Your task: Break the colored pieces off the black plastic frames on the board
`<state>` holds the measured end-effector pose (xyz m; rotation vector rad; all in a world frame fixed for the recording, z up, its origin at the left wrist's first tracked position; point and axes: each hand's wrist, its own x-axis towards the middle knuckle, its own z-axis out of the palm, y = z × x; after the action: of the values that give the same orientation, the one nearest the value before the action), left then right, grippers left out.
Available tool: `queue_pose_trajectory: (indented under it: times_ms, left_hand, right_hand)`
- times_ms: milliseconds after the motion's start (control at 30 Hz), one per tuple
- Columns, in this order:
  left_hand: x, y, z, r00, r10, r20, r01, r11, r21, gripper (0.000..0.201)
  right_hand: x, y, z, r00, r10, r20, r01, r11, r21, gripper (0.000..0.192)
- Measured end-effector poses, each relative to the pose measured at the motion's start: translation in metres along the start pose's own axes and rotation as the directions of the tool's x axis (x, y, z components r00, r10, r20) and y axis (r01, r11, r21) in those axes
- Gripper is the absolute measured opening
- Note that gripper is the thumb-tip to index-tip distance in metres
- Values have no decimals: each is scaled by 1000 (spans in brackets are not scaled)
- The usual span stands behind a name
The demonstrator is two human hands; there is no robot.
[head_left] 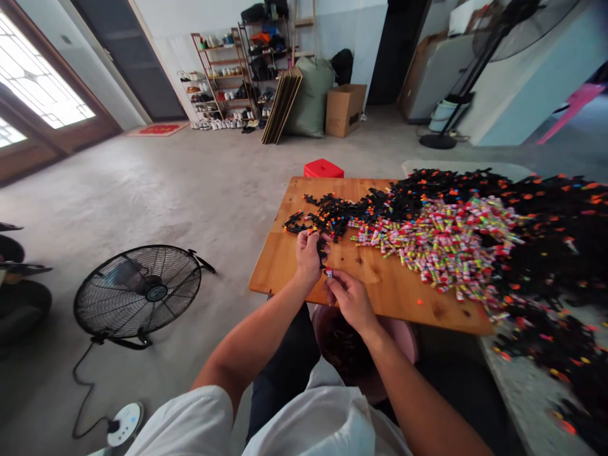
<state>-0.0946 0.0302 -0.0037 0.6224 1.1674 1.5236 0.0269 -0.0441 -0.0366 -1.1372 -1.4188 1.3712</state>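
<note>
Our right thumb and forefinger pinch a small red-and-white piece (329, 273); they belong to our right hand (350, 301), near the front edge of a wooden tabletop (270, 259). Just beyond, the fingers of our left hand (310, 256) curl around a black piece (322, 246). We cannot tell whether the two pieces touch. To the right spreads a heap of colorful printed tubes (456, 247), bordered by piled black parts (546, 240) with orange bits. Below the edge sits a pink basin (408, 339); a black fan (137, 291) stands on the floor, left.
</note>
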Motion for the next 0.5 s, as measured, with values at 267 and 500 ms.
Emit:
queue_pose_trajectory:
  times_ms: [267, 500]
  left_hand:
    - [-4, -7, 5, 985, 150, -83, -151, 988, -9, 20]
    - [-12, -13, 3, 979, 190, -77, -192, 981, -16, 21]
  right_hand:
    - [-3, -2, 4, 999, 7, -53, -11, 997, -72, 31]
    - [-9, -11, 0, 1000, -12, 13, 15, 978, -206, 27]
